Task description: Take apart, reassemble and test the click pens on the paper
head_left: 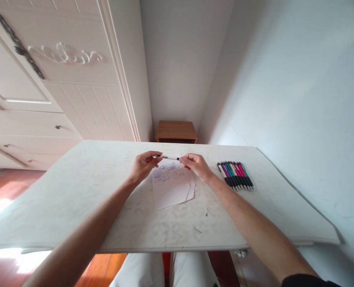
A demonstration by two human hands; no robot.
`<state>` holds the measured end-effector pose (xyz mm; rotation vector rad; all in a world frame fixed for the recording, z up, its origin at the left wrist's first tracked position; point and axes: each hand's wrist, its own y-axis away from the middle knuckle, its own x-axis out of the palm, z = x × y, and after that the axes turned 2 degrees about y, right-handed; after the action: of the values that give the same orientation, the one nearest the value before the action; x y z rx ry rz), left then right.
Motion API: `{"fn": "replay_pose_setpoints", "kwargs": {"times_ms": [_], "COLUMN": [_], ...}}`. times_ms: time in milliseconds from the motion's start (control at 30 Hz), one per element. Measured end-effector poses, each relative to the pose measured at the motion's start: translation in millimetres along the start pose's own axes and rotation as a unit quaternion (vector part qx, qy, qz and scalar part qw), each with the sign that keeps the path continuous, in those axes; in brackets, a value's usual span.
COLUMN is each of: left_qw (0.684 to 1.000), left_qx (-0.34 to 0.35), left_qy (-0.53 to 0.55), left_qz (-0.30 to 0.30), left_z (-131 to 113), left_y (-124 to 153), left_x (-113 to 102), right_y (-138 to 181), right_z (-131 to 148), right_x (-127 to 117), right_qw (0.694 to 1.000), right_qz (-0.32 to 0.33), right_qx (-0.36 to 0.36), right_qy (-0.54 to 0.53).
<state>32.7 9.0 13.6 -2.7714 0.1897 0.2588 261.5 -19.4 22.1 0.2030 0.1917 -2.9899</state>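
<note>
A slim pen (170, 158) with a pale barrel and dark ends is stretched level between my two hands, above the far part of the paper. My left hand (146, 162) pinches its left end between thumb and fingers. At the other end, the fingertips of my right hand (196, 164) are closed on the dark tip. Under the pen lie sheets of lined paper (171, 189), with blue scribbles over the upper part and a torn right edge. Just what the fingertips cover on the pen is hidden.
On the right of the white table (105, 215) lies a neat row of several colored pens (236, 175) with black grips. Behind the table stands a small brown wooden cabinet (177, 129). A white wardrobe (90, 103) is at left, a wall (299, 99) at right.
</note>
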Motion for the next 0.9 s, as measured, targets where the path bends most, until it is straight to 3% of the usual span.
{"fn": "replay_pose_setpoints", "kwargs": {"times_ms": [367, 667, 900], "left_qw": [0.998, 0.997, 0.999], "left_qx": [-0.048, -0.014, -0.027], "left_qy": [0.017, 0.074, 0.01], "left_qz": [0.022, 0.029, 0.028], "left_z": [-0.9, -4.9, -3.0], "left_y": [2.5, 2.2, 0.7], "left_x": [-0.6, 0.5, 0.1], "right_y": [0.3, -2.1, -1.6], "right_z": [-1.1, -2.2, -2.1], "right_x": [1.8, -3.5, -3.2], "right_qw": [0.999, 0.999, 0.999], "right_qz": [-0.009, -0.025, -0.011], "right_qx": [-0.036, -0.026, -0.029], "right_qy": [-0.024, -0.036, -0.024]}}
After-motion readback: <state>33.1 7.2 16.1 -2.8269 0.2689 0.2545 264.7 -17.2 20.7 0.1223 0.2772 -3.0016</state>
